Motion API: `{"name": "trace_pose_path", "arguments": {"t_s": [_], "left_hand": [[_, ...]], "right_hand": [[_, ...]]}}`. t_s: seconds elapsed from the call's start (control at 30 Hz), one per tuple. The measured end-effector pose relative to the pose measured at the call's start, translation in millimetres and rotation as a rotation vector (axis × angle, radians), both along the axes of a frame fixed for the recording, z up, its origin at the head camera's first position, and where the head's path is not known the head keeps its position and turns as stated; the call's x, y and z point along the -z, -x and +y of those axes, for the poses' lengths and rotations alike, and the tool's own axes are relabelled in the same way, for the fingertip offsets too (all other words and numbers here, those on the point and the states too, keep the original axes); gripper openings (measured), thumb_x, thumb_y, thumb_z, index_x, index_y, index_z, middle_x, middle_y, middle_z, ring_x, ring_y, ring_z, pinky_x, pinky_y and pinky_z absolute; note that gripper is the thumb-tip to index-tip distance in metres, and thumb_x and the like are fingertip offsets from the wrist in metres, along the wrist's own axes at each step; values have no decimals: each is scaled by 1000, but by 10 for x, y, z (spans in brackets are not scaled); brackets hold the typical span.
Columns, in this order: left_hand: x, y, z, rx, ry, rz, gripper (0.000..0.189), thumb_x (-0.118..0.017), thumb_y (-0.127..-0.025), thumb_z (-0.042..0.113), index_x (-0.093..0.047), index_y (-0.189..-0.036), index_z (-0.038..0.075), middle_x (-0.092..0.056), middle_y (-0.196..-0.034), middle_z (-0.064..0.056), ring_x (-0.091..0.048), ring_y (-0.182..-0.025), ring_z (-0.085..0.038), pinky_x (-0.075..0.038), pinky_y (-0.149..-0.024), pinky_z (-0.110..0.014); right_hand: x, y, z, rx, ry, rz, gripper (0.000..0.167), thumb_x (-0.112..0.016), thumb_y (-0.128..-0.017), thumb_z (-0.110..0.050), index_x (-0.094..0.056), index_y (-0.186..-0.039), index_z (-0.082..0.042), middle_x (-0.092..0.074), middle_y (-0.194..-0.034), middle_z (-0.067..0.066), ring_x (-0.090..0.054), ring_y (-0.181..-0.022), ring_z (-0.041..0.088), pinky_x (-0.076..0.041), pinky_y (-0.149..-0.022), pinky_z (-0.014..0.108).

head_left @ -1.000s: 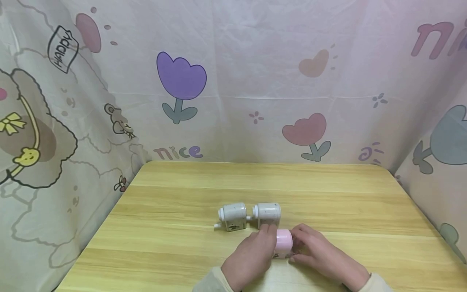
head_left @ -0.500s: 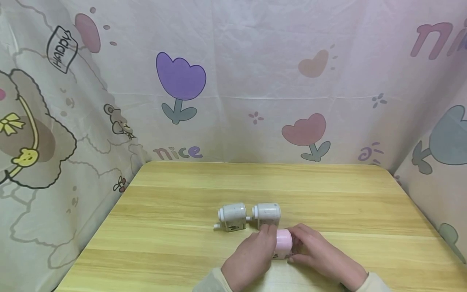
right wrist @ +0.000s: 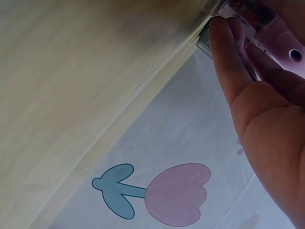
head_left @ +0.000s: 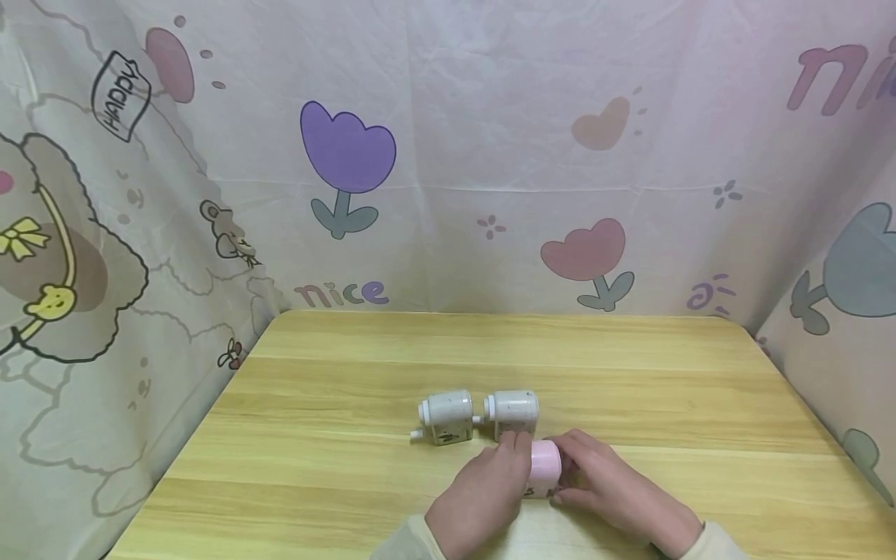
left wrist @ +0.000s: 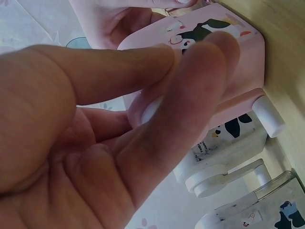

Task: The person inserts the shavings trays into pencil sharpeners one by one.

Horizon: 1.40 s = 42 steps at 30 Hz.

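Note:
A pink crank pencil sharpener (head_left: 544,460) stands on the table between both hands. My left hand (head_left: 481,486) grips its left, crank end; in the left wrist view the thumb and fingers curl by a white part (left wrist: 150,112) next to the pink body. From the other side my right hand (head_left: 623,490) holds the sharpener's rear end, with bent fingers and thumb. The right wrist view shows those fingers at a clear, drawer-like part (right wrist: 255,16) with dark contents, beside a pink face with a round hole (right wrist: 295,55). The fingers partly hide it.
Just behind the hands, two pale grey crank sharpeners stand side by side, the left one (head_left: 449,416) and the right one (head_left: 516,408). They sit on a wooden table (head_left: 315,482). A printed cloth (head_left: 462,117) hangs behind the table and along both sides.

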State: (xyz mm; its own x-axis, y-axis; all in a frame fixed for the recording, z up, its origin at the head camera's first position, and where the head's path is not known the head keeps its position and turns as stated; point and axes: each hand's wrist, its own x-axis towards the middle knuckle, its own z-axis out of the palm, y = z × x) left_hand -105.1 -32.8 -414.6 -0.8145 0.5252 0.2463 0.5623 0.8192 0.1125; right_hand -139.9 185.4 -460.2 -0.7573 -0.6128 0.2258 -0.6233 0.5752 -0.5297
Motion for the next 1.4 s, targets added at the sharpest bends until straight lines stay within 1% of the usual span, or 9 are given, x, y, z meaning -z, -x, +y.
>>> {"name": "trace_pose_path", "arguments": {"t_s": [0.27,0.4,0.53,0.63,0.8,0.93,1.03,1.17,1.4], "left_hand": [[-9,1,9,4,4,3,34,-80,-79,-2,-56,-102,4,-55,-83,-3,-56,-60,-7,-43,-44,-13],[11,-13,3,10,-11,-48,36,-80,-78,-3,-56,-104,2,-55,-84,-5,-56,-59,-9,-42,-44,-14],[49,-37,-1,19,-33,-83,39,-81,-76,-4,-56,-104,1,-54,-85,-6,-57,-58,-11,-44,-45,-16],[69,-38,2,24,-31,-53,40,-82,-74,-2,-56,-104,2,-54,-85,-5,-57,-58,-11,-44,-45,-17],[63,-18,1,18,-12,-2,41,-83,-72,0,-57,-104,3,-54,-84,-3,-56,-57,-9,-44,-45,-16],[46,-6,0,16,-12,-11,41,-83,-73,-1,-57,-104,3,-54,-84,-4,-56,-57,-9,-44,-45,-16],[42,-8,1,17,-17,-30,40,-82,-74,-2,-56,-105,1,-55,-85,-6,-58,-58,-11,-45,-45,-16],[49,-5,3,17,-10,-17,39,-82,-75,-1,-56,-104,2,-55,-84,-5,-59,-58,-10,-45,-44,-16],[44,-4,9,11,-20,-36,39,-81,-75,-3,-56,-105,1,-55,-84,-6,-59,-59,-12,-45,-45,-17]], "right_hand": [[-6,4,-11,12,-10,35,54,-89,-80,-21,-65,-126,-7,-64,-113,-7,-59,-100,6,-58,-86,32],[20,-16,-14,3,5,19,54,-89,-79,-22,-65,-126,-10,-63,-112,-8,-58,-100,6,-58,-85,32],[52,-62,-8,2,27,-16,50,-88,-81,-23,-65,-125,-16,-62,-112,-14,-57,-101,3,-56,-86,31],[55,-84,-3,17,31,-21,49,-87,-82,-23,-64,-126,-19,-62,-113,-17,-57,-103,3,-56,-88,31],[27,-63,-5,17,21,-31,52,-85,-85,-26,-62,-130,-20,-61,-117,-16,-57,-106,4,-56,-91,32],[14,-35,-13,-3,23,-36,53,-85,-84,-26,-62,-132,-21,-61,-118,-16,-56,-106,3,-56,-91,32],[26,-26,-21,-14,22,-11,56,-87,-82,-25,-62,-132,-21,-61,-119,-16,-57,-106,4,-56,-91,33],[42,-21,-34,-12,19,33,62,-89,-78,-22,-61,-133,-17,-62,-122,-13,-59,-110,7,-56,-92,35],[60,-34,-43,-10,47,62,66,-90,-77,-19,-59,-136,-17,-62,-126,-11,-60,-113,9,-56,-95,35]]}}
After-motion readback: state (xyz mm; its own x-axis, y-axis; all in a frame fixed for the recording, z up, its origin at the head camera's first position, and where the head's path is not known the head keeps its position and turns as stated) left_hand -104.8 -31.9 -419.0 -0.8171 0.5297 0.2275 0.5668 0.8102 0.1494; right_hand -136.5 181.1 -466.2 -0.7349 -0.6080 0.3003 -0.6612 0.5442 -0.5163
